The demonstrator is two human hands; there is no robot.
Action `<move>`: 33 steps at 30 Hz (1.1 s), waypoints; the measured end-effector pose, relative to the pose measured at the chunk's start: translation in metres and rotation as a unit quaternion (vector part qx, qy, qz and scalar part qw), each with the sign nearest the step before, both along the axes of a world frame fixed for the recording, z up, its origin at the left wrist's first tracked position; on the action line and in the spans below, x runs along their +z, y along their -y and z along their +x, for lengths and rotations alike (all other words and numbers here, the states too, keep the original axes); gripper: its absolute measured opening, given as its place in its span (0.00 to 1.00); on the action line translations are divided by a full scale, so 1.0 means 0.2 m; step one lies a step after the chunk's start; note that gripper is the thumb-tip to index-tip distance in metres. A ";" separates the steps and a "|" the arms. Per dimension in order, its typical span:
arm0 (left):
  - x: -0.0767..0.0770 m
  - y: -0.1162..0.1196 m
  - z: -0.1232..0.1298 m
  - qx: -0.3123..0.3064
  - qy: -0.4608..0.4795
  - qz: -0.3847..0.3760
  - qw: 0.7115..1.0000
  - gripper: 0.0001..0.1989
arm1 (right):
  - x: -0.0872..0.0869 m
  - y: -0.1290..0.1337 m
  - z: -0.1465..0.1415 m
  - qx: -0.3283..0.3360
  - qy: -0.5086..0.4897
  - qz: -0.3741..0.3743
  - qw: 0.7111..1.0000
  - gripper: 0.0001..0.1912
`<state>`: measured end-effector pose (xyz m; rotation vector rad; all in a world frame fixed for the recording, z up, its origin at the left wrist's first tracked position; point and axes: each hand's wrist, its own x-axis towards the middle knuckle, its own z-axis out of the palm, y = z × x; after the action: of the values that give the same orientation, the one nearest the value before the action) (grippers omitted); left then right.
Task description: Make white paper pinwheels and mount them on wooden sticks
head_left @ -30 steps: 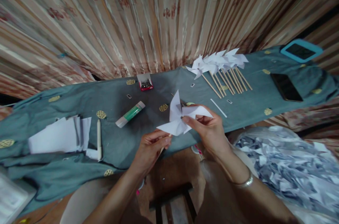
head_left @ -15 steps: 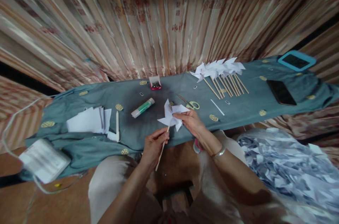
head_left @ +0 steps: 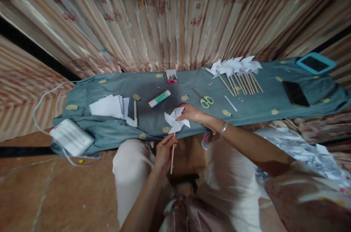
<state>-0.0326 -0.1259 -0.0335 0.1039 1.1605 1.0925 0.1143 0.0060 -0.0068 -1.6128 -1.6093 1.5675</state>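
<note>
A white paper pinwheel [head_left: 175, 121] on a thin wooden stick [head_left: 172, 158] is held over the near edge of the cloth-covered table. My left hand [head_left: 165, 148] is closed around the stick just below the paper blades. With fingers pressed to the middle and upper right blade, my right hand [head_left: 189, 112] grips the pinwheel head; its fingertips partly cover the centre. Just beyond lie a glue stick [head_left: 159, 98] and green-handled scissors [head_left: 205, 101]. A small red-and-white box of metal pins [head_left: 172, 77] stands at the table's back edge.
Several finished pinwheels [head_left: 236, 68] lie in a row at the back right. A phone [head_left: 296, 93] and a blue-framed device [head_left: 316, 63] are farther right. Cut paper sheets [head_left: 108, 107], a white pen [head_left: 135, 113] and a white box with a cable [head_left: 71, 137] lie left. Paper scraps [head_left: 298, 151] fill a bag at right.
The head view has shifted, so the table appears farther right. My right hand has moved over the pinwheel's upper right side, and the stick stands more upright in my left hand.
</note>
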 end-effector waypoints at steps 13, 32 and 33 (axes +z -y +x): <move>-0.04 0.02 0.02 0.005 -0.009 0.011 1.000 0.22 | 0.13 -0.09 -0.09 0.175 0.293 0.033 0.939 0.15; -0.06 0.01 0.01 -0.020 0.011 0.007 1.000 0.20 | 0.12 -0.12 -0.09 0.176 0.278 -0.019 0.944 0.14; -0.06 0.01 0.01 -0.020 0.010 0.008 1.000 0.20 | 0.12 -0.12 -0.09 0.175 0.277 -0.020 0.944 0.13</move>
<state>-0.0298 -0.1274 -0.0453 0.1286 1.1277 1.0650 0.0964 0.0303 0.0168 -2.0004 -2.2723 1.3726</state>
